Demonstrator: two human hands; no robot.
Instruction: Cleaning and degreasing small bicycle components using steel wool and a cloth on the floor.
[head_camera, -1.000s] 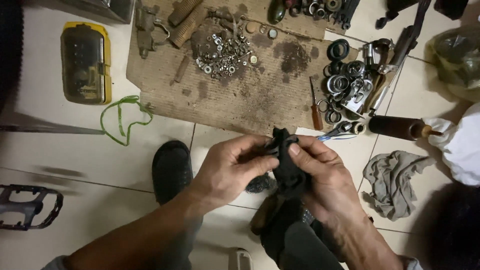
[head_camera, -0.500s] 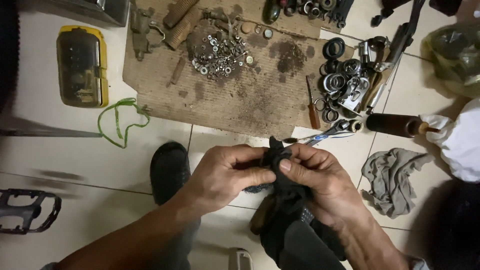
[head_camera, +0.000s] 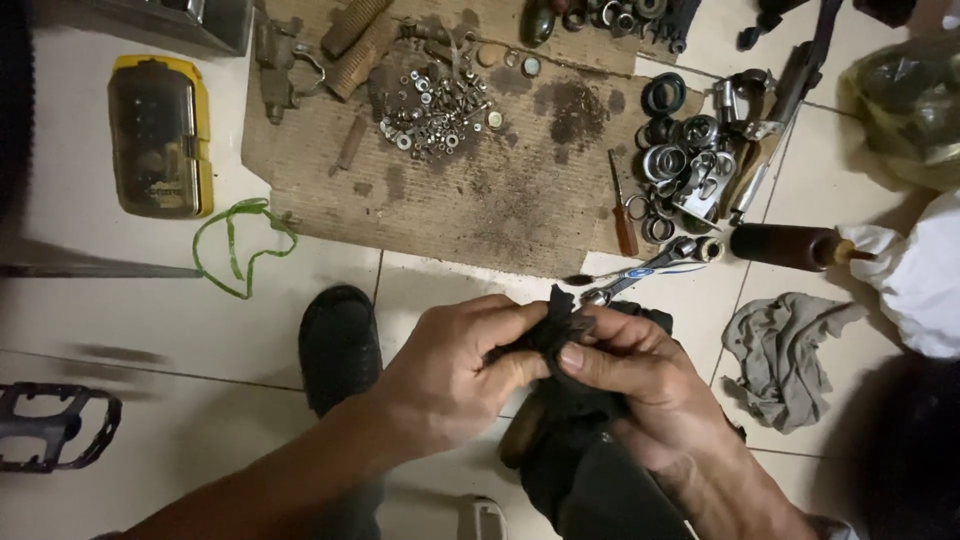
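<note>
My left hand and my right hand meet over the tiled floor, both gripping a dark, dirty cloth bunched between the fingertips. Whatever the cloth is wrapped around is hidden inside it. More of the dark cloth hangs down below my right hand over a dark, bulky object. A black shoe rests on the floor just left of my left hand.
A stained cardboard sheet carries a pile of nuts and washers. Bearing rings, a screwdriver, a wrench, a brown bottle, a grey rag, a yellow case, a green cord and a pedal lie around.
Both hands have worked the cloth, with the fingers shifting their grip and the bunched cloth sitting slightly lower and more hidden between them. The view has drifted a little.
</note>
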